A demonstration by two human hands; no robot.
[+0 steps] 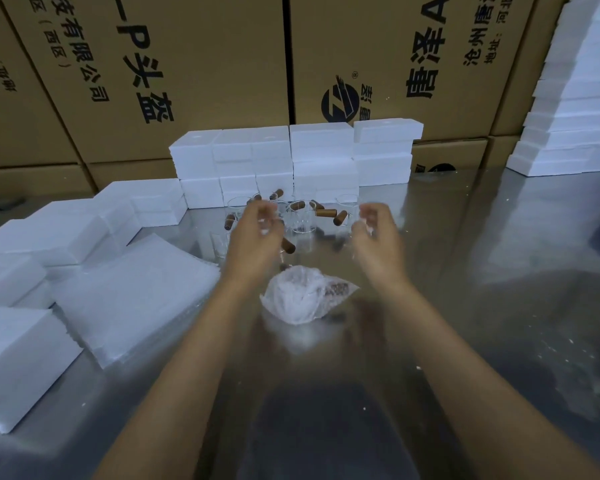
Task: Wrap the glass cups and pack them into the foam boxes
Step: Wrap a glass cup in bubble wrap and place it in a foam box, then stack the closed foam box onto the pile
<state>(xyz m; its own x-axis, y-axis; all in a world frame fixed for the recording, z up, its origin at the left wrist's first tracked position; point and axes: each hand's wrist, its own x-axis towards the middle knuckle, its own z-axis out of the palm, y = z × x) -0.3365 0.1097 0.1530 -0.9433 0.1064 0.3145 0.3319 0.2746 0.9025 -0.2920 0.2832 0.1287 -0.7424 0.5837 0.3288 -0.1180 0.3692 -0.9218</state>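
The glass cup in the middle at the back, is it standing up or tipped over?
Upright. The cup stands on the table with its round rim on top and its ribbed wall running straight down.

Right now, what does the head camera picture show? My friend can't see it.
Two bare hands, left hand and right hand, reach toward glass cups with wooden handles on a shiny metal table. A wrapped cup lies nearer, with foam boxes stacked behind.

Dim, soft light overall; the steel table throws hazy glare, and both hands beyond it blur.
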